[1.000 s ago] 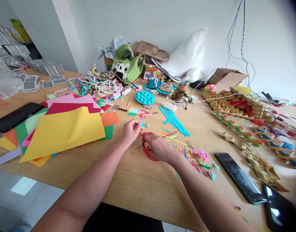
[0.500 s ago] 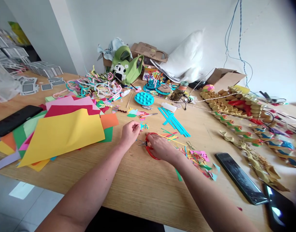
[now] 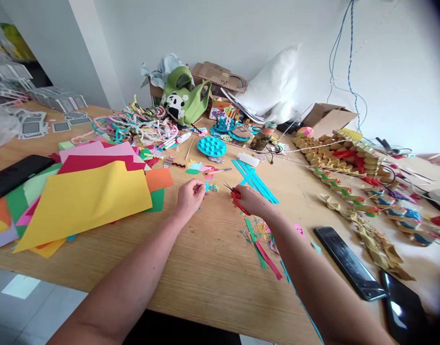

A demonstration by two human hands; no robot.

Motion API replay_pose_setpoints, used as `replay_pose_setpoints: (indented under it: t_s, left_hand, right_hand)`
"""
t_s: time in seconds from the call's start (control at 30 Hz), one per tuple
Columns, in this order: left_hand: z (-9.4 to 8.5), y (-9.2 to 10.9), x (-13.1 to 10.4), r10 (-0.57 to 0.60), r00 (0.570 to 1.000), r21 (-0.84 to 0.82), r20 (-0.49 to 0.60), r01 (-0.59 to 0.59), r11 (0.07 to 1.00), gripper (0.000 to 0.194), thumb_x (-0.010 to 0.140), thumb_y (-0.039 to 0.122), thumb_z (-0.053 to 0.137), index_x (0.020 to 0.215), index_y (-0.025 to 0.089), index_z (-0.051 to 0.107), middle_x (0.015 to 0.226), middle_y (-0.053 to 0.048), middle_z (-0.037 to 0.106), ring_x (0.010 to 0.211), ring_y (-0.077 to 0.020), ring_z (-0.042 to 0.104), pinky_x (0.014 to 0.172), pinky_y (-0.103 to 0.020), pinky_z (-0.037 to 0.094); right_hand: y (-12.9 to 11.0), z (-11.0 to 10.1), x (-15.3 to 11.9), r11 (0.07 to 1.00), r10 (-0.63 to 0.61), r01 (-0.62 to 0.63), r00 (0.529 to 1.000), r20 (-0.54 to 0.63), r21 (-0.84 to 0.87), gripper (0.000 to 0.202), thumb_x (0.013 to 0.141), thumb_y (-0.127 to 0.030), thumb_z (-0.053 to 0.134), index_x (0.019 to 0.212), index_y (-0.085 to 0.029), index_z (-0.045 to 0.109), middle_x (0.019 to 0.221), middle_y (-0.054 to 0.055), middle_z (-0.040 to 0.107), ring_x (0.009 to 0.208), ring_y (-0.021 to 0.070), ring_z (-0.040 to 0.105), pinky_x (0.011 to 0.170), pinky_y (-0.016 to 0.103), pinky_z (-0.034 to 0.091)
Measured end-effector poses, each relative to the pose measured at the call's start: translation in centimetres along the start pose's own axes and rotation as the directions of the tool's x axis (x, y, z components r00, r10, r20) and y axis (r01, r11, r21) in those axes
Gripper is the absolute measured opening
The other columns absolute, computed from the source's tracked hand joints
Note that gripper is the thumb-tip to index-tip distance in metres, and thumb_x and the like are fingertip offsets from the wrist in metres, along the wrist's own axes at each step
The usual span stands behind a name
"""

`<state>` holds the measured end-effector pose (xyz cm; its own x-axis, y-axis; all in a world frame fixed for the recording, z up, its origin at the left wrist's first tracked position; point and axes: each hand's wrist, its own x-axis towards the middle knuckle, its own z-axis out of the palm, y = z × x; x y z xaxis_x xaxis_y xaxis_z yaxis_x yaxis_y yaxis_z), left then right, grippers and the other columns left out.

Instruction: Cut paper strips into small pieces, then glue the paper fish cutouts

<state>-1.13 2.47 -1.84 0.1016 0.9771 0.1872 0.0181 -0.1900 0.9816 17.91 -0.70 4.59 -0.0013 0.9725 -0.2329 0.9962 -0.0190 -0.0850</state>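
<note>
My right hand (image 3: 253, 200) grips a pair of red-handled scissors (image 3: 240, 202), the blades pointing up and left over the table. My left hand (image 3: 190, 194) is closed in a pinch to the left, beside a small heap of blue and yellow paper snips (image 3: 211, 187). What its fingertips hold, if anything, is too small to tell. Blue paper strips (image 3: 255, 181) lie crossed beyond the right hand. Green strips (image 3: 254, 242) and a dark pink strip (image 3: 269, 259) lie nearer me, with mixed paper scraps partly hidden under my right forearm.
Coloured paper sheets (image 3: 94, 206) are stacked on the left by a black phone (image 3: 18, 175). Further back stand a round blue piece (image 3: 211, 146), a glass jar (image 3: 263, 136) and a green panda bag (image 3: 186, 98). Two phones (image 3: 349, 262) lie on the right.
My right hand has lifted with the scissors and moved up and right, and the blades now point away from me. Paper strips beneath it have shifted towards me. My left hand stays pinched.
</note>
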Motion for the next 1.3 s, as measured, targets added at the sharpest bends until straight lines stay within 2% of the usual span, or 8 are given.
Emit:
replay_pose_setpoints:
  t_s: [0.27, 0.4, 0.53, 0.63, 0.77, 0.87, 1.07, 1.3]
  left_hand:
    - [0.0, -0.2, 0.0, 0.011, 1.0, 0.021, 0.006, -0.011, 1.0, 0.013, 0.075, 0.03, 0.058, 0.071, 0.018, 0.059, 0.06, -0.002, 0.067, 0.055, -0.0148, 0.065, 0.053, -0.022, 0.05]
    - [-0.4, 0.3, 0.3, 0.017, 0.999, 0.024, -0.047, -0.016, 1.0, 0.015, 0.077, 0.031, 0.058, 0.071, 0.018, 0.059, 0.061, -0.002, 0.066, 0.052, -0.0137, 0.063, 0.051, -0.022, 0.05]
    - [-0.9, 0.5, 0.6, -0.025, 0.992, -0.053, -0.125, 0.019, 0.998, 0.016, 0.076, 0.032, 0.058, 0.072, 0.017, 0.059, 0.057, -0.001, 0.064, 0.048, -0.0128, 0.061, 0.048, -0.021, 0.048]
    - [-0.9, 0.5, 0.6, -0.045, 0.992, -0.068, -0.121, 0.037, 0.997, 0.016, 0.075, 0.032, 0.059, 0.073, 0.017, 0.059, 0.057, -0.001, 0.065, 0.048, -0.013, 0.061, 0.047, -0.021, 0.048]
    - [-0.7, 0.4, 0.3, -0.026, 0.996, -0.014, -0.085, 0.024, 1.0, 0.016, 0.075, 0.032, 0.059, 0.074, 0.016, 0.06, 0.059, -0.002, 0.067, 0.049, -0.013, 0.062, 0.049, -0.021, 0.048]
    - [-0.6, 0.4, 0.2, -0.004, 0.997, 0.013, -0.071, 0.005, 1.0, 0.017, 0.076, 0.032, 0.058, 0.075, 0.016, 0.061, 0.059, -0.003, 0.067, 0.049, -0.0132, 0.062, 0.049, -0.022, 0.049]
    - [-0.4, 0.4, 0.2, -0.032, 0.998, -0.008, -0.047, 0.031, 0.999, 0.017, 0.075, 0.033, 0.058, 0.073, 0.016, 0.059, 0.061, -0.003, 0.068, 0.047, -0.0123, 0.06, 0.046, -0.021, 0.048]
    - [-0.1, 0.3, -0.1, -0.038, 0.999, -0.035, 0.009, 0.038, 0.999, 0.016, 0.073, 0.033, 0.059, 0.072, 0.016, 0.059, 0.062, -0.004, 0.069, 0.046, -0.0119, 0.06, 0.047, -0.021, 0.049]
  right_hand:
    - [-3.5, 1.4, 0.4, 0.986, -0.136, 0.136, 0.991, 0.01, -0.094, 0.02, 0.086, -0.016, 0.046, 0.1, -0.011, 0.061, 0.1, 0.018, 0.069, 0.095, 0.0271, 0.065, 0.072, 0.029, 0.042]
    - [-4.0, 2.1, -3.0, 0.947, -0.306, 0.308, 0.952, 0.034, -0.097, 0.02, 0.084, -0.015, 0.049, 0.102, -0.013, 0.058, 0.102, 0.015, 0.067, 0.098, 0.0253, 0.063, 0.077, 0.029, 0.043]
    - [-2.4, 1.5, -7.7, 0.894, -0.442, 0.448, 0.889, 0.122, -0.026, 0.017, 0.082, -0.016, 0.052, 0.098, -0.015, 0.057, 0.098, 0.011, 0.067, 0.092, 0.0243, 0.064, 0.075, 0.03, 0.044]
    - [-1.1, 1.0, -9.0, 0.907, -0.419, 0.42, 0.896, 0.146, 0.023, 0.016, 0.083, -0.014, 0.049, 0.096, -0.017, 0.057, 0.095, 0.008, 0.067, 0.086, 0.022, 0.064, 0.071, 0.029, 0.044]
    - [-0.4, 1.8, -7.1, 0.949, -0.317, 0.317, 0.948, 0.021, 0.004, 0.025, 0.08, -0.009, 0.05, 0.104, -0.013, 0.055, 0.103, 0.013, 0.066, 0.098, 0.024, 0.062, 0.08, 0.03, 0.044]
    - [-0.5, 2.6, -6.5, 0.955, -0.292, 0.294, 0.955, 0.043, -0.041, 0.024, 0.081, -0.01, 0.051, 0.104, -0.011, 0.056, 0.104, 0.015, 0.065, 0.101, 0.0265, 0.062, 0.082, 0.032, 0.045]
    - [-0.8, 2.1, -11.1, 0.906, -0.412, 0.421, 0.902, 0.131, -0.04, 0.011, 0.08, -0.012, 0.051, 0.089, -0.017, 0.056, 0.093, 0.011, 0.066, 0.089, 0.0245, 0.062, 0.076, 0.033, 0.046]
    - [-2.0, 2.4, -12.0, 0.862, -0.506, 0.506, 0.862, -0.002, 0.009, 0.015, 0.075, -0.009, 0.053, 0.087, -0.017, 0.055, 0.093, 0.011, 0.064, 0.091, 0.0242, 0.06, 0.079, 0.034, 0.048]
